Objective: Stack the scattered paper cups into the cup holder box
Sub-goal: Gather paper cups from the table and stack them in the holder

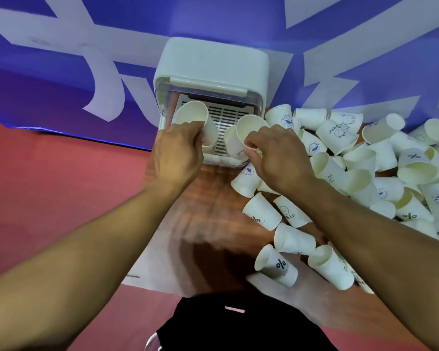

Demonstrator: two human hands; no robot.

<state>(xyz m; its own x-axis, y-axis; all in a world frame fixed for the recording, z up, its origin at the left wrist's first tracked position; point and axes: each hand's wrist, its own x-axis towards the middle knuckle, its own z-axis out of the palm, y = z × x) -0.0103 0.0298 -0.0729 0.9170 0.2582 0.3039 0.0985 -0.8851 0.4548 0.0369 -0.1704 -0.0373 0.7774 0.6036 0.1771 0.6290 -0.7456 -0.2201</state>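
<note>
Barely begun: the left hand point(180, 150) and right hand point(276, 153) each pinch a paper cup point(195, 120) inside the cup holder box point(211, 64); the loose pile point(380, 168) lies at three o'clock.

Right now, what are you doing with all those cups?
A person is putting paper cups into a white holder box. The left hand holds one cup at the box's open front, and the right hand holds another cup beside it. A big pile of cups lies scattered on the table to the right, not yet stacked.
</note>
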